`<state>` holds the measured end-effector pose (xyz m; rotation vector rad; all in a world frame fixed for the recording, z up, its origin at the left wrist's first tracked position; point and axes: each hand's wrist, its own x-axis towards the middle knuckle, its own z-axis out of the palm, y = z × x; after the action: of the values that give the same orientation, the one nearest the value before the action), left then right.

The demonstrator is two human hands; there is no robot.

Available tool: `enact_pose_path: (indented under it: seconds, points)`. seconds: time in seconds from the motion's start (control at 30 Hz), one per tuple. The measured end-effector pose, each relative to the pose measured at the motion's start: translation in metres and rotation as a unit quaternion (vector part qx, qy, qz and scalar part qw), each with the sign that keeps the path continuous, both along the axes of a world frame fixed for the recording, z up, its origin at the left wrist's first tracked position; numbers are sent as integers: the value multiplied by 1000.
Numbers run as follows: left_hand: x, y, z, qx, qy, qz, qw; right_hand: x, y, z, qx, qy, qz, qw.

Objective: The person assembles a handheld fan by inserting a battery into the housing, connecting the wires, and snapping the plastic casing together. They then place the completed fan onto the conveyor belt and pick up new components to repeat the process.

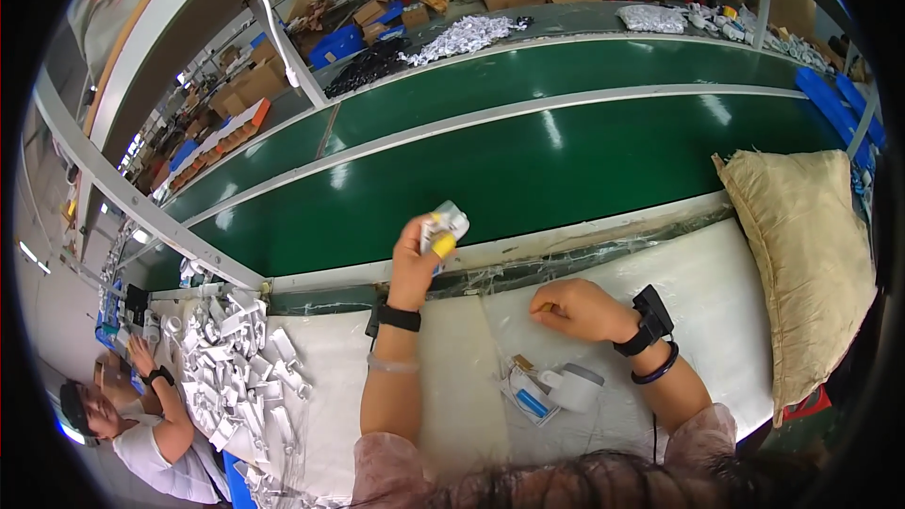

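My left hand (411, 262) is raised at the near edge of the green conveyor, its fingers closed round a small whitish-grey part (454, 219) whose exact kind I cannot make out. Yellow coverings show on its fingertips. Over the pale table cover, my right hand (577, 309) has its fingers curled together; whatever they might hold is hidden. Below it lie a white plastic piece with a rounded grey end (578, 387) and a small clear bag with a blue item inside (532, 402). A scrap of brown card (521, 363) sits beside them.
White plastic parts (240, 358) are heaped on the table to my left, and a person (156, 424) works beyond them. A stuffed beige sack (799, 273) stands at the right. The green conveyor (566, 155) runs across the front, under a metal frame post (151, 212).
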<state>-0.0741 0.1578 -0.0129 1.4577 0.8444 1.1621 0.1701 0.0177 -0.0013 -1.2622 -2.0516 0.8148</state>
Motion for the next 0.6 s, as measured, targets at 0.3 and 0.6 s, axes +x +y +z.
enact_pose_path:
  seconds: [0.3, 0.6]
  points:
    - [14, -27, 6, 176, 338, -158, 911, 2, -3, -6, 8, 12, 1, 1000]
    - [24, -11, 3, 330, 305, 293, 844, 3, 0, 6, 57, 7, 24, 998]
